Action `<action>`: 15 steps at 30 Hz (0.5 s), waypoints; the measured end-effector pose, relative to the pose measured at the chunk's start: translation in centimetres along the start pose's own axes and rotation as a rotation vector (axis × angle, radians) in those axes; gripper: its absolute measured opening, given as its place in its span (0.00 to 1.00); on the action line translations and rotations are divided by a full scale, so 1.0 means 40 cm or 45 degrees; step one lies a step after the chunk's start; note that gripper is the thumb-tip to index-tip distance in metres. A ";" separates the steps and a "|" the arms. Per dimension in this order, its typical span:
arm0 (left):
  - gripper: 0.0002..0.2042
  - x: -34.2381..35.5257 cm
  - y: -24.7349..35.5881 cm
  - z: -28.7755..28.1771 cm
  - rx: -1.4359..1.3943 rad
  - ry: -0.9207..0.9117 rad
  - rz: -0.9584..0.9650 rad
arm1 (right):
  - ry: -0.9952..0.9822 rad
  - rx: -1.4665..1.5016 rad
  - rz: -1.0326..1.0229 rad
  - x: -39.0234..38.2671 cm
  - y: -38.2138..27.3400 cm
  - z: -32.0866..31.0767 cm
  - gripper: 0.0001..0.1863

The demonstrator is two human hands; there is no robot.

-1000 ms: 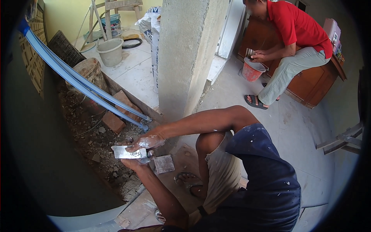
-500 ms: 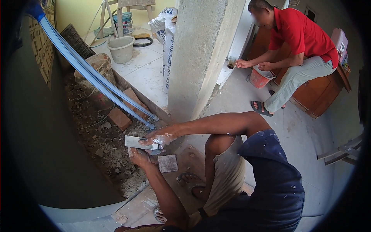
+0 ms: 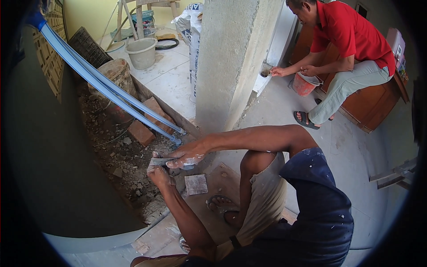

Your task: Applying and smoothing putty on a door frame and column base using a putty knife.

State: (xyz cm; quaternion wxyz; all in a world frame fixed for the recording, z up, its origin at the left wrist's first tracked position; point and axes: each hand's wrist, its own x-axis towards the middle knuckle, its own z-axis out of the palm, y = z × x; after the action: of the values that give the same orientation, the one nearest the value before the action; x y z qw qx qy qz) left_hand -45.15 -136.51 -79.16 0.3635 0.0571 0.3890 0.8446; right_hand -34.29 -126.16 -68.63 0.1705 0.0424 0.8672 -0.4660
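My right hand (image 3: 184,155) is closed on a flat, straight-edged grey blade (image 3: 163,161), which looks like a trowel's and is now seen nearly edge-on. Pale plaster smears mark the fingers. Beneath the palm a bluish-grey part shows, mostly hidden. At the blade's left end, my left hand (image 3: 160,173) is curled with its fingers closed about it; the exact contact is partly hidden. Just below my hands lies a small whitish square tile (image 3: 196,184) on a dusty board (image 3: 222,173).
Blue-grey pipes (image 3: 102,89) slant over rubble (image 3: 126,164) and bricks (image 3: 141,132) at left. A concrete column (image 3: 224,66) stands ahead, beside a sack (image 3: 195,44) and a grey bucket (image 3: 141,53). At right a person in red (image 3: 351,35) bends beside a red bucket (image 3: 306,83).
The blade has turned from showing its broad face to nearly edge-on. My right hand has rolled over it, and my left hand has risen slightly at its end.
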 end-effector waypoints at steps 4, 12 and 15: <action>0.10 0.050 -0.015 -0.065 0.326 -0.266 0.290 | -0.123 -0.101 -0.009 0.000 0.003 -0.015 0.36; 0.10 0.009 -0.026 -0.027 0.052 -0.082 0.212 | -0.145 -0.202 -0.022 -0.012 -0.026 -0.028 0.35; 0.10 0.034 -0.045 -0.081 0.140 -0.237 0.248 | -0.046 -0.277 -0.119 -0.007 -0.021 -0.028 0.35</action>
State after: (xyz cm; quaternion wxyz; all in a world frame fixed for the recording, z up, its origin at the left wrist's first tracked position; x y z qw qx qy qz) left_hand -46.35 -136.85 -82.91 0.3105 0.1924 0.3919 0.8444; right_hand -34.49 -125.71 -67.29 0.1677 -0.0251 0.9105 -0.3772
